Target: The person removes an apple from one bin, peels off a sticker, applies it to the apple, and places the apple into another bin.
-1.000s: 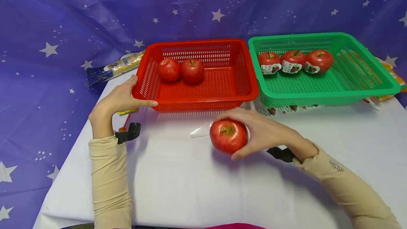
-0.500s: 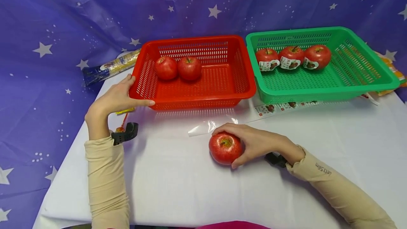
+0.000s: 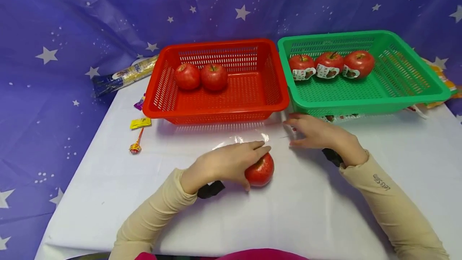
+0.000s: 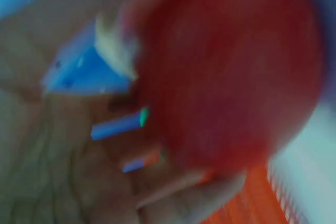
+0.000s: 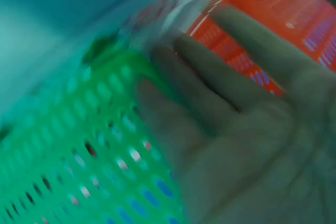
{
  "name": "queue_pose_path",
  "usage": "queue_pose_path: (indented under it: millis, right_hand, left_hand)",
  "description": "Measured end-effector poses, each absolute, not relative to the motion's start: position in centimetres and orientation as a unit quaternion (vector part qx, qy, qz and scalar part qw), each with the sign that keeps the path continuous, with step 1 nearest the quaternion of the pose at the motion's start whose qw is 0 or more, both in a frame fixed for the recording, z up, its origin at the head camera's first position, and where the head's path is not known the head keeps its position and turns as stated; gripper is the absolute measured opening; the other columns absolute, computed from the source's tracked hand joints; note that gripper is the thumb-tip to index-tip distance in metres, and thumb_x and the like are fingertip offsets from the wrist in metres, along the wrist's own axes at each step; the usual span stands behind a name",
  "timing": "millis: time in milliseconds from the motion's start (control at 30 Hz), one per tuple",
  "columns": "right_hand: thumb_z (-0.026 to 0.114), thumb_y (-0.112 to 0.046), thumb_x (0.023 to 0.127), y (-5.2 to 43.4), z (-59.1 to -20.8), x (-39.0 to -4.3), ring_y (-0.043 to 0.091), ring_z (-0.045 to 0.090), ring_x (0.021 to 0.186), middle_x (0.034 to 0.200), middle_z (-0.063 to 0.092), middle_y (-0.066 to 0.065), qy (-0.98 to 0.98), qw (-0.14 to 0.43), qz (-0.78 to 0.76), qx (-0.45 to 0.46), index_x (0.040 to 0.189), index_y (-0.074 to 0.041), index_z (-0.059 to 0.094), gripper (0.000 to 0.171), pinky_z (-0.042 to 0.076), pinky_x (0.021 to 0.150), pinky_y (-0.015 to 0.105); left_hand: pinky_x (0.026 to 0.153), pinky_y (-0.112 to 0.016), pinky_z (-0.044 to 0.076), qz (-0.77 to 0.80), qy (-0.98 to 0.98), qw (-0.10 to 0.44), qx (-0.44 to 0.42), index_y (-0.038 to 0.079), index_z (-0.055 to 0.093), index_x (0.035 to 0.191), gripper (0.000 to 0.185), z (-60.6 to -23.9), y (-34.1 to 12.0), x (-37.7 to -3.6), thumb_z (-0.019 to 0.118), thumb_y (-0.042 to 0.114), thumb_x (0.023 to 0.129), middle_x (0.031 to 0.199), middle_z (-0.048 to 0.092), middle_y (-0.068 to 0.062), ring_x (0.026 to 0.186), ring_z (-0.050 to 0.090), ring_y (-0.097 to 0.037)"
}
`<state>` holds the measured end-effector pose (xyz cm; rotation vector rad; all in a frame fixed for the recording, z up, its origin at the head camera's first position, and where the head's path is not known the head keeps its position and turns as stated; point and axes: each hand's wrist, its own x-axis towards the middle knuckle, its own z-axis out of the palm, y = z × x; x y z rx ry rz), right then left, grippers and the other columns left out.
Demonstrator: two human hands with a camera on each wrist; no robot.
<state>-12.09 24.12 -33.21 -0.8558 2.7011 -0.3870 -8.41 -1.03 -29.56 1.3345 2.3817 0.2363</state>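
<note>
Before a star-printed purple backdrop, we see a white-covered table (image 3: 202, 220). On it, our left hand (image 3: 223, 163) curls its fingers over a red apple (image 3: 260, 171) in front of the red basket (image 3: 216, 107). Further right, our right hand (image 3: 319, 131), fingers straight and apart, hovers just before the green basket (image 3: 408, 99).

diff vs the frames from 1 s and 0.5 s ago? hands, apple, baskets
The apple changed hands: the right hand let it go and moved up toward the green basket, fingers straight. The left hand left the red basket corner and now grips the apple on the table. Both baskets and their five apples stayed put.
</note>
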Motion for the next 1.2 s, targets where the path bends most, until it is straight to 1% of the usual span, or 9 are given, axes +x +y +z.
queue_pose_path:
  millis: [133, 267, 367, 467, 600, 667, 933, 1100, 1200]
  right_hand:
    - [0.076, -0.020, 0.079, 23.5, -33.0, -11.3, 0.042, 0.057, 0.111, 0.124, 0.058, 0.028, 0.934, 0.176, -0.064, -0.304, 0.116, 0.004, 0.062, 0.046, 0.047, 0.094, 0.052]
    - [0.069, -0.015, 0.085, 22.4, -32.8, -10.5, 0.044, 0.047, 0.126, 0.136, 0.051, 0.027, 0.911, 0.204, -0.099, -0.345, 0.131, 0.000, 0.056, 0.050, 0.041, 0.102, 0.056]
    - [0.063, -0.007, 0.087, 22.2, -32.8, -10.6, 0.042, 0.047, 0.127, 0.136, 0.052, 0.023, 0.900, 0.209, -0.151, -0.351, 0.134, 0.001, 0.053, 0.048, 0.041, 0.102, 0.056]
    - [0.063, -0.004, 0.087, 22.3, -33.1, -11.2, 0.032, 0.060, 0.108, 0.123, 0.062, 0.017, 0.899, 0.187, -0.198, -0.344, 0.129, 0.002, 0.057, 0.043, 0.050, 0.092, 0.047]
    - [0.069, -0.004, 0.083, 22.3, -33.8, -11.8, 0.015, 0.054, 0.075, 0.095, 0.062, 0.008, 0.906, 0.155, -0.205, -0.336, 0.119, 0.000, 0.063, 0.037, 0.048, 0.068, 0.029]
    - [0.070, -0.003, 0.080, 22.3, -34.1, -11.9, 0.013, 0.050, 0.072, 0.088, 0.058, 0.007, 0.912, 0.155, -0.194, -0.327, 0.114, 0.000, 0.062, 0.035, 0.044, 0.065, 0.027]
    - [0.069, -0.004, 0.076, 22.0, -34.8, -12.2, 0.015, 0.048, 0.074, 0.079, 0.053, 0.002, 0.924, 0.156, -0.167, -0.306, 0.079, -0.011, 0.059, 0.013, 0.039, 0.066, 0.028]
    - [0.072, -0.011, 0.081, 21.8, -34.5, -12.3, 0.013, 0.047, 0.068, 0.075, 0.054, 0.000, 0.914, 0.129, -0.238, -0.301, 0.079, -0.012, 0.060, 0.012, 0.039, 0.061, 0.025]
    - [0.073, -0.020, 0.085, 21.6, -34.5, -12.4, 0.011, 0.048, 0.062, 0.069, 0.055, -0.003, 0.902, 0.118, -0.286, -0.302, 0.079, -0.013, 0.063, 0.014, 0.039, 0.057, 0.023]
  left_hand:
    - [0.106, -0.031, 0.043, 0.069, 0.853, 0.179, 0.485, 0.006, 0.040, 0.144, 0.090, -30.8, 0.3, -7.5, 0.086, 0.027, 0.069, 0.144, 0.046, -0.010, 0.126, 0.053, -0.022]
    - [0.104, -0.032, 0.044, 0.089, 0.843, 0.165, 0.504, 0.008, 0.037, 0.146, 0.094, -31.2, 0.9, -7.3, 0.084, 0.039, 0.071, 0.148, 0.043, -0.008, 0.128, 0.052, -0.021]
    - [0.112, -0.033, 0.036, 0.139, 0.829, 0.204, 0.501, 0.011, 0.028, 0.151, 0.102, -31.3, 0.8, -8.1, 0.081, 0.047, 0.072, 0.156, 0.030, -0.007, 0.139, 0.039, -0.021]
    - [0.118, -0.035, 0.026, 0.234, 0.822, 0.252, 0.453, 0.014, 0.028, 0.152, 0.092, -31.6, 0.4, -9.6, 0.074, 0.048, 0.080, 0.158, 0.027, -0.003, 0.144, 0.029, -0.018]
    - [0.115, -0.040, 0.030, 0.294, 0.861, 0.227, 0.348, 0.012, 0.046, 0.142, 0.059, -33.2, 0.1, -11.9, 0.060, 0.040, 0.093, 0.145, 0.049, -0.004, 0.135, 0.043, -0.021]
    - [0.112, -0.041, 0.034, 0.270, 0.888, 0.203, 0.311, 0.009, 0.052, 0.136, 0.052, -34.2, 0.2, -12.6, 0.060, 0.037, 0.094, 0.137, 0.055, -0.009, 0.129, 0.049, -0.025]
    - [0.103, -0.038, 0.043, 0.302, 0.873, 0.223, 0.311, 0.003, 0.052, 0.133, 0.051, -36.4, 1.3, -13.3, 0.069, 0.014, 0.086, 0.130, 0.059, -0.014, 0.119, 0.055, -0.026]
    - [0.096, -0.030, 0.044, 0.447, 0.821, 0.229, 0.272, 0.003, 0.050, 0.132, 0.049, -36.6, 1.4, -13.7, 0.066, 0.001, 0.085, 0.112, 0.069, -0.014, 0.103, 0.061, -0.018]
    - [0.088, -0.024, 0.039, 0.501, 0.795, 0.203, 0.273, 0.004, 0.050, 0.130, 0.048, -36.7, 1.5, -13.8, 0.067, 0.000, 0.085, 0.094, 0.071, -0.012, 0.089, 0.056, -0.011]
